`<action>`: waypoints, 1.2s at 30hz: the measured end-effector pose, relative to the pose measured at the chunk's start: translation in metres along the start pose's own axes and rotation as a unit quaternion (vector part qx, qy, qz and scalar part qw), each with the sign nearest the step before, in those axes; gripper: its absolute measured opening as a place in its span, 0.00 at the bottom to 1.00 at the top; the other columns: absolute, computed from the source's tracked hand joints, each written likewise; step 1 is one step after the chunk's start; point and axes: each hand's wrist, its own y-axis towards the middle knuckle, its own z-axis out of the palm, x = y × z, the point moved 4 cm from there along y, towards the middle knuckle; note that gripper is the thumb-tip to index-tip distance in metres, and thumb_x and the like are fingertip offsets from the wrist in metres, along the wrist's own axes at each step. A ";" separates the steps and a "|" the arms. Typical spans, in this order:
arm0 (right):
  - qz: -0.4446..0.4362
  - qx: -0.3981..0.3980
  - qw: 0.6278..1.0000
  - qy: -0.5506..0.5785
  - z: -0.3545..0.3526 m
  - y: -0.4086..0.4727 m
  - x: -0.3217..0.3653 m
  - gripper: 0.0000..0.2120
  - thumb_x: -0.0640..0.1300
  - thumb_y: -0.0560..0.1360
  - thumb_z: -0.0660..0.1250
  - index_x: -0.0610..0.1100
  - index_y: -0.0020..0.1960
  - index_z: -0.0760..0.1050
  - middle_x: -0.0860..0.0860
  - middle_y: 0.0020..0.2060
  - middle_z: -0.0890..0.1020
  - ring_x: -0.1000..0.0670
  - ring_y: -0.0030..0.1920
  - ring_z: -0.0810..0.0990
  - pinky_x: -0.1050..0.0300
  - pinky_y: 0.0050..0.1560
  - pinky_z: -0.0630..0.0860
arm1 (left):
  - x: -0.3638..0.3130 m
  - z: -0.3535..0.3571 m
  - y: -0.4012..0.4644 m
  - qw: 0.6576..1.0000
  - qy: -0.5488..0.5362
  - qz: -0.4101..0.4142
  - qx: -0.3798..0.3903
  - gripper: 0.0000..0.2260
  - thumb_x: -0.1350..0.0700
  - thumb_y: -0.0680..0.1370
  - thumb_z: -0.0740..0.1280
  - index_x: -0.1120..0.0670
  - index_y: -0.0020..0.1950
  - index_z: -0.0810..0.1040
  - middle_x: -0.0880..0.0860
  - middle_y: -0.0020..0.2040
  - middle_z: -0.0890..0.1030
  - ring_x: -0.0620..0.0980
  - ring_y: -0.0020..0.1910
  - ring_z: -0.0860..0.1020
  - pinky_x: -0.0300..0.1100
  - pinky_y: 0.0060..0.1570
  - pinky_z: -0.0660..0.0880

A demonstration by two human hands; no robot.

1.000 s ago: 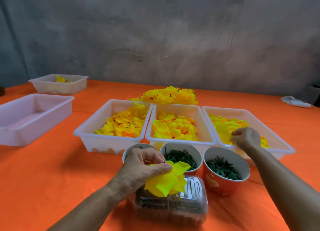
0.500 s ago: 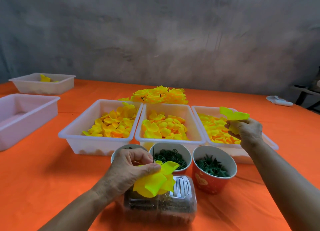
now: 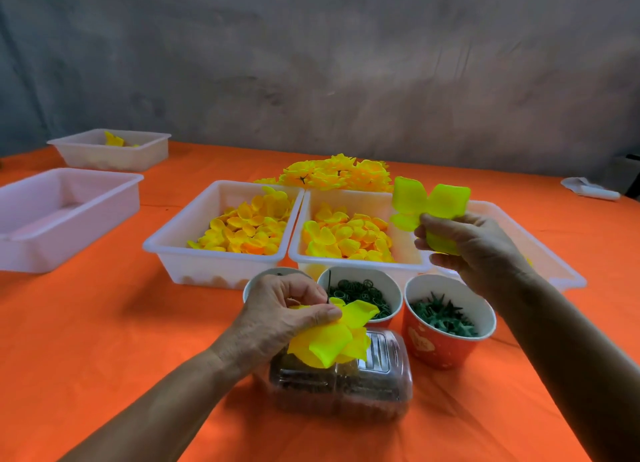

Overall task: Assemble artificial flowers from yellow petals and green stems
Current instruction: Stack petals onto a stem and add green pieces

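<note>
My left hand [image 3: 284, 314] pinches a half-built yellow flower [image 3: 334, 340] on a thin dark stem, just above a clear plastic box [image 3: 349, 389]. My right hand [image 3: 474, 250] is raised over the bins and grips a yellow-green petal layer [image 3: 427, 208] with its lobes spread. Three white bins hold yellow petals: the left [image 3: 180, 253], the middle [image 3: 349, 262] and the right [image 3: 561, 274], which is partly behind my right hand. Finished yellow flowers [image 3: 336, 174] are piled behind the bins.
Three cups stand before the bins: one behind my left hand [image 3: 256, 281], one with green rings [image 3: 360, 290], a red one with green star pieces [image 3: 443, 344]. Two more white bins [image 3: 69, 219] [image 3: 110, 153] sit far left on the orange table [image 3: 104, 340]. A white object [image 3: 588, 189] lies far right.
My right hand has picked a petal layer out of the right bin and carried it up and toward the middle. My left hand has kept its hold on the flower.
</note>
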 end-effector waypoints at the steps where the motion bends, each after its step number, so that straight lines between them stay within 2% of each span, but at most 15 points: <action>1: 0.001 0.013 1.000 0.003 0.007 -0.005 0.002 0.03 0.42 0.72 0.70 0.45 0.40 0.77 0.52 0.31 0.83 0.56 0.32 0.82 0.65 0.27 0.73 | 0.000 0.000 0.000 1.000 0.005 0.004 0.001 0.08 0.54 0.61 0.76 0.56 0.30 0.80 0.61 0.38 0.81 0.52 0.39 0.79 0.49 0.42 0.76; 7: 0.051 0.080 0.995 0.027 0.039 -0.026 -0.003 0.09 0.42 0.71 0.70 0.44 0.32 0.80 0.49 0.32 0.83 0.54 0.30 0.81 0.60 0.31 0.72 | 0.002 0.000 -0.002 1.000 -0.003 0.015 -0.004 0.08 0.54 0.61 0.75 0.57 0.31 0.81 0.58 0.38 0.82 0.50 0.40 0.80 0.46 0.44 0.76; 10: 0.072 0.095 0.992 0.039 0.046 -0.030 -0.008 0.04 0.42 0.72 0.68 0.44 0.38 0.78 0.50 0.31 0.83 0.54 0.30 0.81 0.61 0.30 0.71 | 0.000 -0.002 -0.003 1.000 0.013 0.019 -0.009 0.12 0.54 0.61 0.75 0.62 0.35 0.83 0.58 0.40 0.82 0.51 0.42 0.81 0.47 0.46 0.77; 13: 0.089 0.105 0.989 0.050 0.050 -0.033 -0.012 0.03 0.42 0.70 0.69 0.43 0.40 0.77 0.50 0.30 0.82 0.54 0.29 0.80 0.63 0.27 0.71 | -0.004 -0.003 -0.005 0.999 0.029 0.013 -0.009 0.10 0.54 0.62 0.77 0.59 0.37 0.84 0.56 0.41 0.83 0.51 0.45 0.82 0.52 0.50 0.78; 15: 0.099 0.116 0.986 0.064 0.054 -0.036 -0.013 0.06 0.44 0.66 0.70 0.43 0.41 0.77 0.49 0.31 0.82 0.54 0.29 0.80 0.64 0.25 0.71 | -0.006 -0.004 -0.006 1.000 0.030 0.002 -0.009 0.08 0.55 0.62 0.79 0.55 0.36 0.85 0.54 0.43 0.84 0.50 0.47 0.82 0.54 0.52 0.77; 17: 0.106 0.121 0.985 0.067 0.057 -0.037 -0.014 0.11 0.45 0.63 0.70 0.43 0.44 0.77 0.49 0.32 0.82 0.53 0.30 0.81 0.63 0.25 0.72 | -0.008 -0.006 -0.006 1.000 0.023 -0.009 -0.005 0.05 0.55 0.63 0.75 0.53 0.37 0.85 0.53 0.44 0.84 0.49 0.48 0.81 0.54 0.54 0.76; 19: 0.112 0.118 0.985 0.058 0.059 -0.036 -0.016 0.11 0.45 0.64 0.70 0.44 0.45 0.77 0.50 0.32 0.83 0.53 0.31 0.82 0.62 0.26 0.73 | -0.010 -0.008 -0.006 1.000 0.009 -0.022 0.005 0.04 0.58 0.65 0.77 0.53 0.38 0.85 0.52 0.45 0.84 0.46 0.50 0.81 0.53 0.56 0.75; 21: 0.115 0.105 0.986 0.056 0.060 -0.034 -0.017 0.06 0.42 0.68 0.70 0.45 0.44 0.77 0.51 0.32 0.83 0.54 0.32 0.82 0.59 0.30 0.73 | -0.012 -0.012 -0.005 0.999 0.007 -0.029 0.017 0.06 0.63 0.68 0.75 0.52 0.39 0.85 0.50 0.46 0.85 0.44 0.51 0.81 0.50 0.57 0.75; 23: 0.118 0.093 0.987 0.065 0.060 -0.032 -0.017 0.02 0.40 0.71 0.68 0.46 0.43 0.78 0.51 0.32 0.83 0.54 0.33 0.82 0.57 0.33 0.72 | -0.014 -0.016 -0.003 0.999 0.010 -0.029 0.024 0.05 0.63 0.69 0.75 0.52 0.39 0.85 0.50 0.47 0.85 0.47 0.51 0.81 0.47 0.57 0.76; 25: 0.122 0.101 0.985 0.073 0.062 -0.031 -0.014 0.03 0.40 0.71 0.69 0.45 0.45 0.77 0.50 0.32 0.83 0.53 0.32 0.81 0.57 0.31 0.73 | -0.017 -0.021 -0.001 0.999 0.008 -0.026 0.023 0.04 0.63 0.70 0.74 0.54 0.41 0.85 0.52 0.46 0.85 0.52 0.52 0.81 0.46 0.55 0.76; 27: 0.122 0.118 0.982 0.081 0.064 -0.032 -0.012 0.08 0.40 0.66 0.70 0.43 0.46 0.77 0.50 0.30 0.82 0.53 0.30 0.81 0.60 0.28 0.75 | -0.022 -0.025 0.002 1.000 0.001 -0.019 0.015 0.04 0.60 0.69 0.73 0.56 0.42 0.85 0.53 0.45 0.85 0.51 0.50 0.81 0.40 0.51 0.77; 29: 0.116 0.127 0.982 0.078 0.066 -0.033 -0.008 0.12 0.41 0.62 0.71 0.42 0.45 0.76 0.50 0.29 0.82 0.53 0.29 0.81 0.62 0.27 0.75 | -0.028 -0.029 0.004 1.000 -0.009 -0.012 -0.009 0.10 0.52 0.66 0.71 0.57 0.42 0.84 0.54 0.42 0.85 0.47 0.44 0.82 0.33 0.45 0.76; 31: 0.105 0.132 0.983 0.071 0.068 -0.034 -0.005 0.13 0.41 0.60 0.71 0.43 0.44 0.76 0.51 0.28 0.82 0.54 0.29 0.81 0.62 0.27 0.75 | -0.036 -0.031 0.008 0.999 -0.007 -0.010 -0.034 0.12 0.48 0.66 0.69 0.56 0.40 0.84 0.50 0.37 0.84 0.41 0.39 0.80 0.29 0.41 0.73; 33: 0.092 0.135 0.984 0.069 0.070 -0.034 0.000 0.12 0.41 0.60 0.71 0.43 0.43 0.76 0.52 0.28 0.82 0.54 0.28 0.81 0.63 0.27 0.75 | -0.043 -0.030 0.012 0.999 -0.001 -0.007 -0.044 0.12 0.46 0.66 0.69 0.54 0.39 0.83 0.44 0.33 0.83 0.36 0.35 0.78 0.26 0.39 0.71; 36: 0.071 0.138 0.986 0.055 0.074 -0.034 0.009 0.13 0.42 0.59 0.72 0.44 0.43 0.77 0.52 0.30 0.83 0.55 0.28 0.81 0.63 0.26 0.75 | -0.054 -0.028 0.020 0.998 0.002 0.001 -0.056 0.13 0.43 0.66 0.68 0.52 0.36 0.83 0.44 0.34 0.83 0.36 0.36 0.78 0.28 0.40 0.72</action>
